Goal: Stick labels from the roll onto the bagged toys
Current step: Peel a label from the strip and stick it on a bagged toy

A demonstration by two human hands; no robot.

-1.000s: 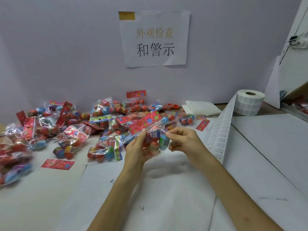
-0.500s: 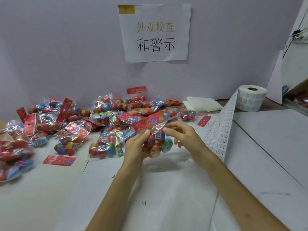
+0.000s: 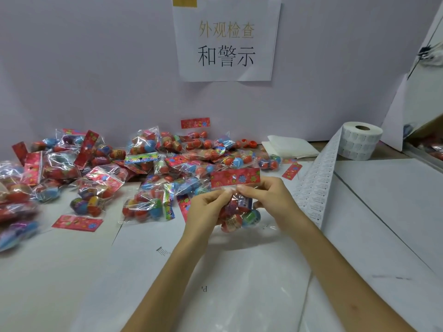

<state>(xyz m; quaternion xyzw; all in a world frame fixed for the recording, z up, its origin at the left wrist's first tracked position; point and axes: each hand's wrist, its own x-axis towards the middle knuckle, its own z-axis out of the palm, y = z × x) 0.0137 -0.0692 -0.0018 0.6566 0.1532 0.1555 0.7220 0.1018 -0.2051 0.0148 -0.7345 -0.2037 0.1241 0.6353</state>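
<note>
Holding one toy bag [image 3: 239,213] up at frame center, off the desk [image 3: 239,295] | left hand [image 3: 206,208] and right hand [image 3: 267,200] both have fingers pinched on it just under its red card [image 3: 235,177] | label roll [image 3: 359,142] sits upper right, strip [image 3: 318,185] running down toward lower right | pile of bags [image 3: 143,168] at left, behind

forearms in from 7 and 5 o'clock; my left hand [image 3: 208,208] and right hand [image 3: 266,198] meet, pinching one toy bag [image 3: 240,218].
</note>
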